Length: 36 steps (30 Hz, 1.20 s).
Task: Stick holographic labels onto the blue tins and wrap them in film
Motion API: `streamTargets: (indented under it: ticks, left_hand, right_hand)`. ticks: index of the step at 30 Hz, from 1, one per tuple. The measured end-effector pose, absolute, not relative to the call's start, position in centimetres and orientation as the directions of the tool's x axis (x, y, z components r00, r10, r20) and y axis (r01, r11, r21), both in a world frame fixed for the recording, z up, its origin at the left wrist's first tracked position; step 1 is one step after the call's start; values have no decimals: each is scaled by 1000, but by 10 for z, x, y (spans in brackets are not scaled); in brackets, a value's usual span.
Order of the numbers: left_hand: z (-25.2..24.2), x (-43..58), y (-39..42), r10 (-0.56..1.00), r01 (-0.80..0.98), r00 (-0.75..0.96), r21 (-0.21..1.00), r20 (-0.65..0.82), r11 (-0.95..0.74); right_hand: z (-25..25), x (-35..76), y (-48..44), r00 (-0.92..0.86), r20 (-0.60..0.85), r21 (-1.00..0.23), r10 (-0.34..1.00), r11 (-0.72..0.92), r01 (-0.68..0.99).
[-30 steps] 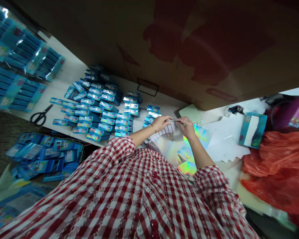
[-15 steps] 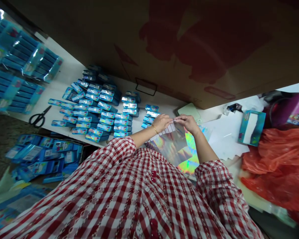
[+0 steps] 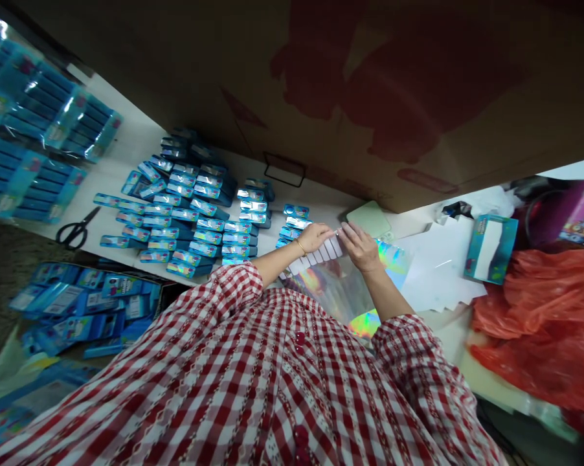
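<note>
A fanned stack of holographic sheets (image 3: 338, 291) with white top edges lies on the table in front of me. My left hand (image 3: 314, 237), with a thin bracelet at the wrist, is curled and pinches the white top edge of a sheet. My right hand (image 3: 360, 247) lies on the stack just right of it, fingers stretched out over the shiny surface toward the same edge. The two hands nearly touch at their fingertips. My red-and-white checked sleeves cover the lower part of the stack.
Rows of small blue boxes (image 3: 190, 213) are piled left of the hands, with black scissors (image 3: 78, 226) beyond. A big cardboard box (image 3: 370, 97) walls the back. White paper (image 3: 442, 265), a teal box (image 3: 491, 249) and orange plastic bags (image 3: 539, 323) lie right. Wrapped blue packs (image 3: 30, 129) sit far left.
Both hands have come down from holding a sheet raised at the stack's top. My right hand has dropped and flattened onto the sheets; my left stays at the white edge.
</note>
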<state>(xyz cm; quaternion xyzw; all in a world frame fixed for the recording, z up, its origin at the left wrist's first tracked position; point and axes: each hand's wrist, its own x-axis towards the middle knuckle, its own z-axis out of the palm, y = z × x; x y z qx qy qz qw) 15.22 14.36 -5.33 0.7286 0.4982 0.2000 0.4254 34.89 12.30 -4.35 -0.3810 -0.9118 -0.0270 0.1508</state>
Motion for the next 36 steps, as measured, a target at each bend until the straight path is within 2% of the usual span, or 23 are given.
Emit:
streamTargets:
  ticks: [2, 5, 9, 12, 14, 16, 19, 22, 26, 29, 32, 36]
  left_hand:
    - [-52, 152, 145, 899, 549, 408, 829, -157, -104]
    - [-51, 151, 148, 903, 582, 385, 809, -189, -79]
    - [-53, 146, 150, 917, 697, 337, 712, -215, -89]
    - [-54, 141, 147, 948, 748, 254, 661, -192, -66]
    - [-53, 136, 141, 975, 674, 194, 737, -108, -53]
    - [-49, 130, 133, 988, 487, 141, 873, -68, -9]
    - [-44, 119, 122, 974, 140, 103, 973, -200, 185]
    - [-46, 107, 116, 946, -59, 90, 946, -312, 318]
    - [-54, 90, 117, 932, -136, 21, 923, -362, 361]
    - [-58, 76, 123, 923, -114, -80, 923, -376, 366]
    - [-60, 61, 135, 905, -42, -173, 921, -389, 388]
    - [-63, 46, 156, 881, 136, -296, 897, -368, 420]
  right_hand:
    - [-46, 348, 122, -653, 335, -64, 679, 708, 703]
    - [-40, 345, 119, -621, 335, -125, 708, 687, 716]
    - [-3, 338, 109, -537, 202, -233, 819, 573, 786]
    - [28, 334, 107, -425, 92, -386, 900, 426, 818]
    - [38, 331, 112, -308, 22, -532, 951, 272, 802]
    - [37, 325, 122, -178, -88, -671, 980, 74, 738]
    - [23, 309, 136, -53, -338, -830, 940, -271, 488]
    - [11, 289, 142, -31, -514, -844, 857, -499, 198]
    - [2, 262, 142, -49, -603, -798, 796, -602, 37]
    - [-8, 241, 144, -38, -619, -785, 785, -619, 1]
    - [-24, 217, 150, 78, -582, -811, 809, -585, 12]
    - [-47, 192, 163, 202, -473, -845, 858, -506, 170]
